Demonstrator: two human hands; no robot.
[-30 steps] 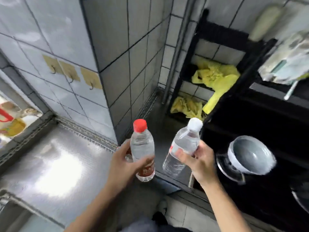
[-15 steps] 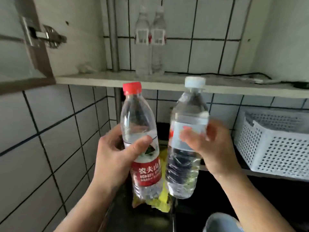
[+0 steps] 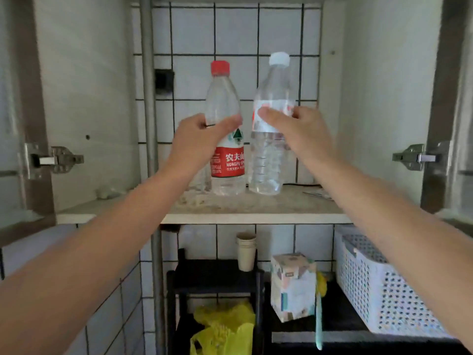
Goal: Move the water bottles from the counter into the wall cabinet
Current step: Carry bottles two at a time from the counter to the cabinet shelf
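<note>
My left hand (image 3: 197, 142) grips a clear water bottle with a red cap and red label (image 3: 225, 98) around its middle. Beside it, my right hand (image 3: 299, 131) grips a clear water bottle with a white cap (image 3: 271, 160) at its label. Both bottles are upright and nearly touching, inside the open wall cabinet. Their bases are at the level of the dusty cabinet shelf (image 3: 256, 211), near its back. I cannot tell whether they rest on it. A faint clear shape shows behind the red-cap bottle's base.
Cabinet doors stand open at both sides, with hinges at left (image 3: 55, 160) and right (image 3: 414, 157). A metal pipe (image 3: 148, 98) runs up the cabinet's back left. Below the shelf are paper cups (image 3: 246, 249), a tissue box (image 3: 293, 285), a white basket (image 3: 378, 285) and a yellow bag (image 3: 225, 326).
Both hands have lifted the bottles from below the shelf up and forward into the cabinet. My view has tilted up from the counter to the cabinet.
</note>
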